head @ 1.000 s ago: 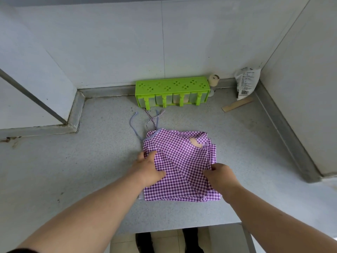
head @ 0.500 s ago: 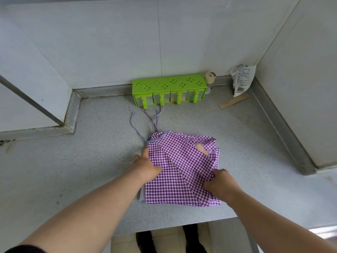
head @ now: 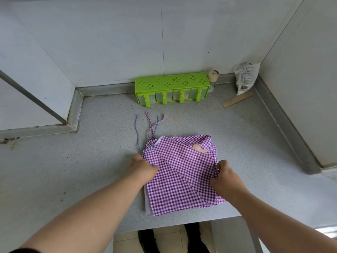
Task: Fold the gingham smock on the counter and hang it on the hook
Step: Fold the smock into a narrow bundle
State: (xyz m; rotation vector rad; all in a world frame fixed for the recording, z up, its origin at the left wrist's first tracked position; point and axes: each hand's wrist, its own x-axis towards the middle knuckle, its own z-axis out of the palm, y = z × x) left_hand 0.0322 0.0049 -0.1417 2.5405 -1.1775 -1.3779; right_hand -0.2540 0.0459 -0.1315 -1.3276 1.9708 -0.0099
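The purple-and-white gingham smock (head: 180, 172) lies folded into a rough square on the grey counter (head: 73, 170), near its front edge. A small pink heart patch shows near its upper right corner. Its thin ties (head: 151, 125) trail toward the back wall. My left hand (head: 143, 168) grips the smock's left edge, fingers curled over the cloth. My right hand (head: 225, 178) pinches the right edge, fabric bunched between the fingers. No hook is in view.
A green spice rack (head: 172, 88) with several clear drawers stands against the back wall. Beside it is a small capped bottle (head: 213, 79), then a white packet (head: 245, 78) in the corner and a flat wooden stick (head: 237, 100). Walls enclose the counter on the right and left.
The view shifted a little, so the smock sits lower and more to the right in frame. My right hand slid up the right edge and both hands tightened their hold on the cloth.
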